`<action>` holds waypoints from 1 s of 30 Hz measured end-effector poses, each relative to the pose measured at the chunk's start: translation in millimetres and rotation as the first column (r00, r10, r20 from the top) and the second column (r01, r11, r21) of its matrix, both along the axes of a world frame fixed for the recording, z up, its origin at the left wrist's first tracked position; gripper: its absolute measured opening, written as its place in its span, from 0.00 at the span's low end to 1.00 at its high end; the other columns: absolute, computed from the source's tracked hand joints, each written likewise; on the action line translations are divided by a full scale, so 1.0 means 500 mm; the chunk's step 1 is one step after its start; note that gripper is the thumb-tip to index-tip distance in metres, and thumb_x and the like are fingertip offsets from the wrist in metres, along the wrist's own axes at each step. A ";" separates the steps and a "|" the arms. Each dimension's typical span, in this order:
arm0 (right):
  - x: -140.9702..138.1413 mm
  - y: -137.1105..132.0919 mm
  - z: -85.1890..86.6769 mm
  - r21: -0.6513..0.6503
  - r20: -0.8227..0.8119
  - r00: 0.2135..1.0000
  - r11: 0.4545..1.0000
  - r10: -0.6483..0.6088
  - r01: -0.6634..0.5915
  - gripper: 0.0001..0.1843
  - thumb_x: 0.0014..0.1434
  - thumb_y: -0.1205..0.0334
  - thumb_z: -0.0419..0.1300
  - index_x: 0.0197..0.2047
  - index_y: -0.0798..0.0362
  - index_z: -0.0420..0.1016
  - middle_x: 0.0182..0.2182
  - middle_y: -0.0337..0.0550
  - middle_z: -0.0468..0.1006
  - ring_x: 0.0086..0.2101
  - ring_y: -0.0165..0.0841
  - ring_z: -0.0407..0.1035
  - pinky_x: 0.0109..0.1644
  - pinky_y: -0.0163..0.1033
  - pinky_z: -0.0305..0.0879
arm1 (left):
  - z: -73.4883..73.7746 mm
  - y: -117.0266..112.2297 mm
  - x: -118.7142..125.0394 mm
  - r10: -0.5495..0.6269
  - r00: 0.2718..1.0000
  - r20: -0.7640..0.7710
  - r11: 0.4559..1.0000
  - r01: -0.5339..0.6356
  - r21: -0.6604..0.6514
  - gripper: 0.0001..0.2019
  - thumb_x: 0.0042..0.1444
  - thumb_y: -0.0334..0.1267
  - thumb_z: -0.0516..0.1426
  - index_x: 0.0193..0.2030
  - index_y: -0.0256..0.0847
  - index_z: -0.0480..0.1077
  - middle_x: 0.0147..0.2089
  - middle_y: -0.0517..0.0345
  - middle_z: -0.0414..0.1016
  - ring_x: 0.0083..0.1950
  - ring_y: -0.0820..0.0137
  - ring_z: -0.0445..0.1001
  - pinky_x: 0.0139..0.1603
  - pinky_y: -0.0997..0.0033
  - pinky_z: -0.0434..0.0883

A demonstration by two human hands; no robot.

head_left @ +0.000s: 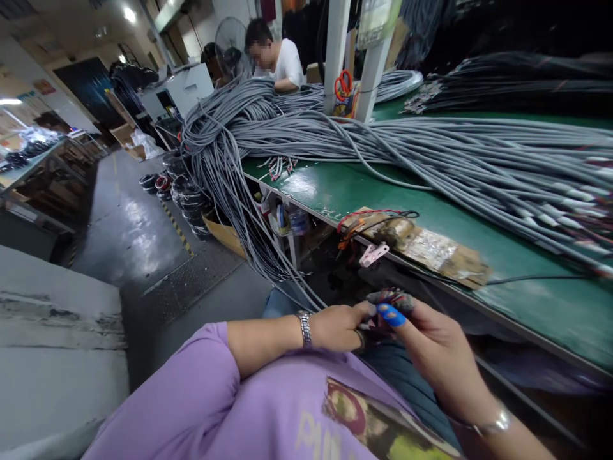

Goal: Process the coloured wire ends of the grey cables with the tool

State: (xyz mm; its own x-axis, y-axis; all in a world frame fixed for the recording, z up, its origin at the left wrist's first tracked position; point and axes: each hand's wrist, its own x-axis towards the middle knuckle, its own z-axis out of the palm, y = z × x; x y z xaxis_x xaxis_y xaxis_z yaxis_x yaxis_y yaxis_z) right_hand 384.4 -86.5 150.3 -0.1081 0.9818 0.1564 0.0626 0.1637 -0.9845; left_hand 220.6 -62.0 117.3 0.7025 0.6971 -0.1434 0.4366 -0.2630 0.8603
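My left hand (338, 327), with a metal watch on its wrist, is closed at my lap, fingers pinched at the end of a grey cable (312, 295) that runs down from the bundle on the bench. My right hand (443, 348) faces it, blue tape wrapped round the thumb. Its thumb and fingers press together on thin dark and reddish wires (378, 322) between the two hands. The fingertips partly hide the wires, and blur hides their exact arrangement. A dark, worn wrapping (390, 298) shows around the right fingertips.
A large bundle of grey cables (297, 134) lies along the green bench (550, 313) and hangs over its edge. Taped cardboard (431, 249) and a pink clip (374, 254) sit at the front edge. Orange-handled scissors (343, 84) hang by a post. A person (287, 61) works behind the cables.
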 end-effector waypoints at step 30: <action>-0.037 -0.003 -0.071 0.060 0.102 0.992 0.996 -0.070 0.064 0.09 0.57 0.55 0.61 0.36 0.51 0.75 0.32 0.42 0.76 0.33 0.35 0.69 0.38 0.40 0.67 | -0.009 -0.018 -0.027 0.445 0.818 0.365 0.892 -0.441 -0.098 0.27 0.49 0.31 0.62 0.56 0.38 0.63 0.52 0.48 0.72 0.52 0.63 0.71 0.53 0.62 0.69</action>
